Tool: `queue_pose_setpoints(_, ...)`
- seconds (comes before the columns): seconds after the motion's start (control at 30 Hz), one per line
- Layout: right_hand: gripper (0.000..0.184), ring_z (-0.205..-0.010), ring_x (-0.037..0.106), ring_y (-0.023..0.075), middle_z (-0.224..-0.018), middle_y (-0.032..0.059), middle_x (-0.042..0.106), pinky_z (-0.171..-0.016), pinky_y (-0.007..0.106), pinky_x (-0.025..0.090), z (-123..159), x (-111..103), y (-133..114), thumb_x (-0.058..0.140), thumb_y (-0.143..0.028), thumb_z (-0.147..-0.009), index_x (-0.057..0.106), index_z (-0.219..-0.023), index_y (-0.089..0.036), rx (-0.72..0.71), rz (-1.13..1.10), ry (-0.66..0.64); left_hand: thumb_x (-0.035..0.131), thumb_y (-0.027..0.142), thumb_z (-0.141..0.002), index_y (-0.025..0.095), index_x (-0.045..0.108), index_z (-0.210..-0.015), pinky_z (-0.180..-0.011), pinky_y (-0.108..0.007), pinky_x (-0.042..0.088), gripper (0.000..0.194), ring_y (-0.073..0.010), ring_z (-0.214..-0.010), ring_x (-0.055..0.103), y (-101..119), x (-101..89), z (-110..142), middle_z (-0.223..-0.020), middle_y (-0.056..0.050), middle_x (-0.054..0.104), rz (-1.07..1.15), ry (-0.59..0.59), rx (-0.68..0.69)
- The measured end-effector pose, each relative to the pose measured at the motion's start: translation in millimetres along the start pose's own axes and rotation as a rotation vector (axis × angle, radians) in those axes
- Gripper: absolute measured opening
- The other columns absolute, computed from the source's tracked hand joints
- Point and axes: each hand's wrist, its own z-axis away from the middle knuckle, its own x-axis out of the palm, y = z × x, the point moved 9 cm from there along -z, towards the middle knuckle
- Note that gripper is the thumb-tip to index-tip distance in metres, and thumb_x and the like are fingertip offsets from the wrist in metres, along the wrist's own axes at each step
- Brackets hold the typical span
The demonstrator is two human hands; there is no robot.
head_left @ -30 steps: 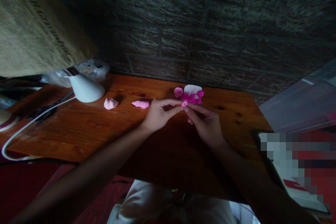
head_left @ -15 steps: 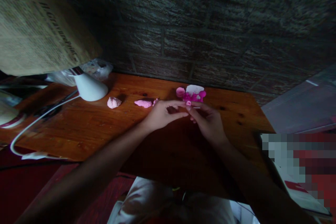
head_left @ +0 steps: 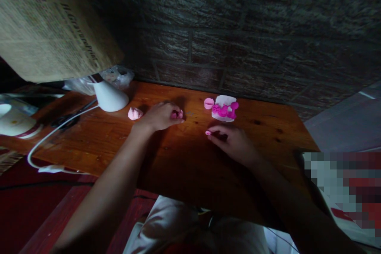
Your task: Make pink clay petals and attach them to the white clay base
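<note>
On the wooden table, my left hand [head_left: 156, 116] is closed over a pink modelling clay piece [head_left: 177, 114], which shows partly between its curled fingers. My right hand [head_left: 233, 141] pinches a small pink clay bit [head_left: 208, 132] between thumb and forefinger, just above the tabletop. Beyond the right hand, magenta clay shapes [head_left: 224, 110] lie on a flat whitish piece [head_left: 225, 99]. A round pale pink clay piece [head_left: 208, 103] with a line across it sits to their left. Left of my left hand rests a pale pink clay lump [head_left: 135, 114].
A white lamp base [head_left: 111, 97] with a paper-like printed shade [head_left: 59, 27] stands at the left, its white cable [head_left: 44, 139] looping over the table edge. A clear plastic bag [head_left: 119, 77] lies behind it, a white cup [head_left: 16, 121] farther left. A dark brick-patterned wall [head_left: 208, 43] backs the table.
My hands, earlier together around a small pink bit, have parted. The left moved left onto the pink clay; the right moved slightly down with the bit. The round clay piece now shows a line.
</note>
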Motion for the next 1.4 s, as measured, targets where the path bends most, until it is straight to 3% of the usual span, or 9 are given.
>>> queue_pose_setpoints(0.1, 0.012, -0.077, 0.07, 0.017, -0.095, 0.0072, 0.077, -0.072, 0.031, 0.054, 2, 1, -8, 0.068, -0.018, -0.089, 0.078, -0.094, -0.02, -0.06, 0.005, -0.06, 0.071, 0.024, -0.08, 0.022, 0.079, -0.088, -0.076, -0.03, 0.046, 0.011, -0.0195, -0.072, 0.067, 2, 9.5, 0, -0.081, -0.004, 0.077, -0.099, -0.09, -0.033)
queue_pose_setpoints(0.23, 0.027, -0.079, 0.072, 0.0178, -0.102, 0.0077, 0.078, -0.075, 0.032, 0.057, 4, -5, -5, 0.068, -0.012, -0.083, 0.077, -0.108, -0.02, -0.042, -0.061, -0.117, 0.066, 0.018, -0.083, 0.019, 0.077, -0.1, -0.078, -0.03, 0.048, 0.02, -0.0178, -0.074, 0.068, 29, 12.3, 0, -0.09, -0.005, 0.079, -0.007, -0.102, 0.069)
queue_pose_setpoints(0.37, 0.029, -0.088, 0.075, 0.0206, -0.114, 0.0093, 0.078, -0.08, 0.037, 0.06, 2, -24, 8, 0.069, -0.021, -0.086, 0.076, -0.114, -0.022, 0.091, -0.15, 0.063, 0.067, 0.025, -0.089, 0.017, 0.075, -0.105, -0.088, -0.031, 0.054, 0.02, -0.019, -0.092, 0.073, 63, 18.5, 4, -0.103, -0.007, 0.08, 0.261, -0.092, 0.218)
queue_pose_setpoints(0.47, 0.035, -0.087, 0.076, 0.0201, -0.117, 0.0067, 0.079, -0.07, 0.033, 0.062, -1, -21, 12, 0.073, -0.035, -0.086, 0.074, -0.12, -0.025, 0.16, -0.416, 0.127, 0.071, 0.027, -0.089, 0.015, 0.075, -0.106, -0.092, -0.031, 0.056, 0.021, -0.0187, -0.097, 0.074, 79, 25.1, 7, -0.105, -0.008, 0.08, 0.443, -0.101, 0.279)
queue_pose_setpoints(0.67, 0.023, -0.084, 0.078, 0.0207, -0.091, 0.0027, 0.082, -0.077, 0.035, 0.064, -2, -18, 11, 0.083, -0.041, -0.078, 0.082, -0.094, -0.024, 0.202, -0.632, 0.218, 0.078, 0.029, -0.086, 0.016, 0.078, -0.098, -0.092, -0.032, 0.058, 0.018, -0.0189, -0.094, 0.076, 82, 29.4, 7, -0.101, -0.007, 0.081, 0.589, -0.088, 0.257)
queue_pose_setpoints(0.87, 0.03, -0.081, 0.077, 0.0193, -0.089, 0.0027, 0.082, -0.078, 0.036, 0.064, -1, -18, 16, 0.086, -0.044, -0.075, 0.082, -0.096, -0.023, 0.26, -0.772, 0.238, 0.075, 0.028, -0.089, 0.014, 0.078, -0.098, -0.089, -0.03, 0.059, 0.016, -0.0183, -0.093, 0.077, 83, 28.8, 5, -0.101, -0.009, 0.082, 0.704, -0.035, 0.239)
queue_pose_setpoints(1.1, 0.015, -0.092, 0.077, 0.0203, -0.1, 0.0026, 0.082, -0.09, 0.037, 0.06, 0, -27, 4, 0.08, -0.028, -0.081, 0.081, -0.096, -0.025, 0.099, -0.514, 0.299, 0.073, 0.024, -0.088, 0.012, 0.076, -0.095, -0.086, -0.028, 0.058, 0.014, -0.0172, -0.09, 0.075, 81, 30.4, 4, -0.096, -0.009, 0.08, 0.661, 0.039, 0.25)
queue_pose_setpoints(1.27, 0.016, -0.086, 0.076, 0.0204, -0.098, 0.0047, 0.082, -0.083, 0.035, 0.058, 2, -30, -7, 0.068, -0.028, -0.092, 0.08, -0.102, -0.023, 0.018, -0.173, 0.262, 0.07, 0.024, -0.09, 0.014, 0.077, -0.103, -0.087, -0.029, 0.057, 0.018, -0.0176, -0.092, 0.075, 88, 30.8, 7, -0.101, -0.009, 0.081, 0.542, 0.026, 0.308)
queue_pose_setpoints(1.4, 0.018, -0.081, 0.075, 0.0197, -0.094, 0.0056, 0.082, -0.076, 0.031, 0.055, 2, -31, -13, 0.063, -0.025, -0.095, 0.079, -0.102, -0.021, -0.026, -0.045, 0.227, 0.072, 0.026, -0.088, 0.016, 0.077, -0.101, -0.082, -0.028, 0.056, 0.018, -0.0172, -0.088, 0.075, 92, 32.9, 10, -0.098, -0.007, 0.082, 0.45, 0.047, 0.319)
